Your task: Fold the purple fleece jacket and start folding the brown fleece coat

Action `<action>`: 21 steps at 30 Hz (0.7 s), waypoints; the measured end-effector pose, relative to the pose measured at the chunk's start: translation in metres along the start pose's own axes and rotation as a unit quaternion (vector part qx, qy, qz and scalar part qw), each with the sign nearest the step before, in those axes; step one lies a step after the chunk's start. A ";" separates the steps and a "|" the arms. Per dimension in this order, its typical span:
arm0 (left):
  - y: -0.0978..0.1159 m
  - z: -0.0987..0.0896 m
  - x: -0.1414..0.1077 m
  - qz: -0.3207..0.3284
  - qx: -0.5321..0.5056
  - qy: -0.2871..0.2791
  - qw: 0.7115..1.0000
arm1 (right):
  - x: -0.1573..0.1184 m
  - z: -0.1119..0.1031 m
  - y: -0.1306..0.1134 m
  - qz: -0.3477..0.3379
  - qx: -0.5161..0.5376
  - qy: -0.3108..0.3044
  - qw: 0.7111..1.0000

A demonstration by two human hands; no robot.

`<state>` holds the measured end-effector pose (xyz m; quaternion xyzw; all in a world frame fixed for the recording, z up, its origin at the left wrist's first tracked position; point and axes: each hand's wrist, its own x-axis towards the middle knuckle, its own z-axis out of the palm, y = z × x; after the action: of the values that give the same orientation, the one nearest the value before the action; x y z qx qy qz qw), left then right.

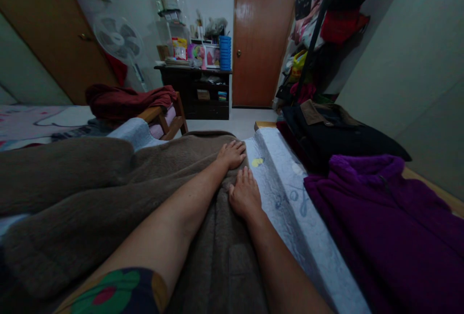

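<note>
A brown fleecy jacket lies spread over the bed, one sleeve reaching out to the left. Flat on its far right part rests my left hand, fingers stretched out. Just nearer to me, my right hand lies palm down along the jacket's right edge, its fingers also straight. Neither hand grips the cloth. Right of both hands runs a pale blue patterned bed sheet.
A folded purple fleece jacket and a folded black jacket lie on the right. Dark red cloth hangs over a wooden frame. Beyond stand a fan, a dark cabinet and a door.
</note>
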<state>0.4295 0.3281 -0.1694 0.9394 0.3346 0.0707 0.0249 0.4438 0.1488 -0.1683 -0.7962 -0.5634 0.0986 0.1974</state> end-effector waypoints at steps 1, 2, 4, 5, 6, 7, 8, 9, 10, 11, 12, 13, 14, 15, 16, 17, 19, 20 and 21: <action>0.001 0.000 -0.001 0.013 0.009 0.023 1.000 | 0.000 0.000 0.000 0.002 -0.002 -0.001 1.000; 0.001 0.000 -0.003 0.029 0.020 0.047 0.998 | 0.000 0.000 -0.001 0.003 -0.005 -0.002 1.000; 0.003 0.000 -0.005 0.060 0.036 0.077 0.995 | 0.001 -0.001 -0.001 0.005 -0.014 -0.010 1.000; 0.004 0.000 -0.005 0.066 0.038 0.076 0.994 | 0.001 -0.002 -0.002 0.006 -0.019 -0.016 1.000; 0.005 -0.001 -0.005 0.066 0.035 0.065 0.995 | 0.001 -0.003 -0.002 0.008 -0.024 -0.023 0.999; 0.006 -0.001 -0.004 0.059 0.030 0.050 0.997 | 0.001 -0.004 -0.003 0.010 -0.028 -0.030 0.999; 0.006 -0.001 -0.003 0.048 0.024 0.035 0.998 | 0.001 -0.006 -0.004 0.012 -0.032 -0.036 0.999; 0.007 -0.001 -0.001 0.036 0.019 0.022 0.999 | 0.001 -0.007 -0.004 0.014 -0.035 -0.041 0.998; 0.007 -0.001 0.002 0.027 0.015 0.012 0.999 | 0.001 -0.008 -0.005 0.015 -0.036 -0.045 0.998; 0.007 -0.001 0.004 0.022 0.012 0.006 1.000 | 0.001 -0.009 -0.005 0.014 -0.036 -0.048 0.998; 0.007 -0.001 0.007 0.020 0.010 0.002 1.000 | 0.001 -0.010 -0.005 0.014 -0.036 -0.049 0.998; 0.007 -0.001 0.009 0.019 0.008 -0.003 1.000 | 0.000 -0.010 -0.005 0.014 -0.036 -0.050 0.998; 0.006 -0.001 0.011 0.017 0.005 -0.007 1.000 | 0.000 -0.010 -0.005 0.013 -0.036 -0.049 0.998; 0.006 0.000 0.013 0.016 0.004 -0.010 1.000 | 0.000 -0.010 -0.005 0.013 -0.037 -0.048 0.998; 0.006 0.001 0.014 0.015 0.002 -0.011 1.000 | 0.000 -0.010 -0.005 0.013 -0.037 -0.047 0.998; 0.005 0.002 0.014 0.012 0.002 -0.008 1.000 | 0.000 -0.009 -0.005 0.013 -0.038 -0.046 0.998; 0.006 0.003 0.012 0.007 0.002 0.004 1.000 | -0.001 -0.008 -0.005 0.014 -0.042 -0.044 0.998; 0.007 0.004 0.010 0.005 0.002 0.013 1.000 | -0.001 -0.007 -0.005 0.015 -0.043 -0.044 0.998; 0.007 0.004 0.007 0.004 0.003 0.023 1.000 | -0.002 -0.007 -0.004 0.016 -0.044 -0.045 0.998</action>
<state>0.4401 0.3267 -0.1713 0.9389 0.3316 0.0911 0.0141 0.4421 0.1471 -0.1601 -0.8081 -0.5623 0.1121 0.1350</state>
